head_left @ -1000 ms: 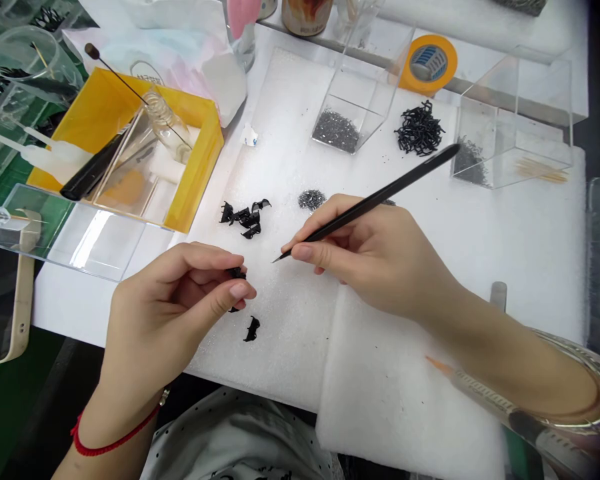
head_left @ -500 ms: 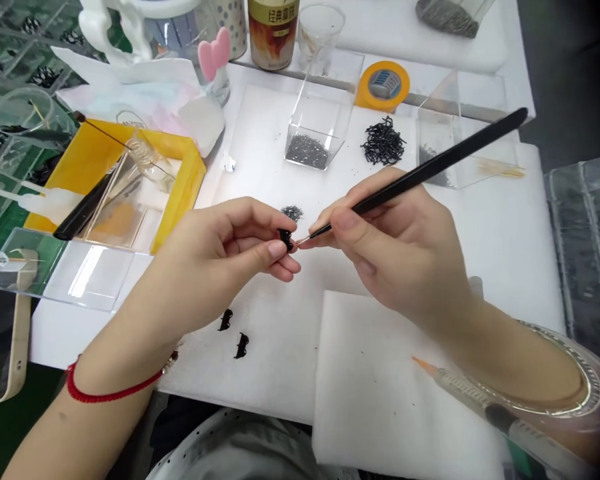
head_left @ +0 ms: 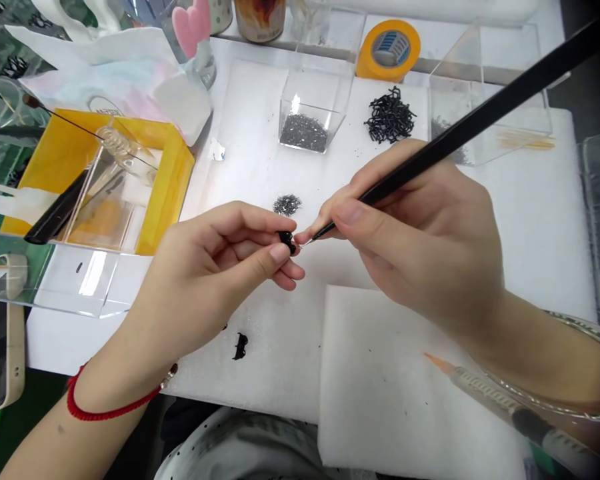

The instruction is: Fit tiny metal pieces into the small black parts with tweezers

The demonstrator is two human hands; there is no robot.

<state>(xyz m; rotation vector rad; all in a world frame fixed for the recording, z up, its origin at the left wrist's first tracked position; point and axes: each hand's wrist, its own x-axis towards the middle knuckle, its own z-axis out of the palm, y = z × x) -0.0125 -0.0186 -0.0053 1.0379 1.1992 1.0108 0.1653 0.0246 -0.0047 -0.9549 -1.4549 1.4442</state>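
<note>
My left hand point(head_left: 215, 267) pinches a small black clip part point(head_left: 286, 241) between thumb and fingertips, raised over the white foam mat point(head_left: 260, 167). My right hand point(head_left: 420, 233) grips a long thin black stick tool point(head_left: 480, 117) like a pen. The tool's fine tip touches the black part. A little heap of tiny grey metal bits point(head_left: 287, 204) lies on the mat just behind my fingers. One loose black part point(head_left: 240, 346) rests on the mat below my left hand.
A clear box with grey metal bits point(head_left: 307, 100) and a pile of black parts point(head_left: 390, 117) sit at the back. A yellow tray point(head_left: 173, 180) stands left, orange tape point(head_left: 388, 49) behind. A syringe point(head_left: 500, 403) lies on the foam pad point(head_left: 380, 400) at lower right.
My left hand lifted a black part off the mat and brought it up to the tool tip. My right hand moved closer, its stick tilting higher. The view shifted slightly.
</note>
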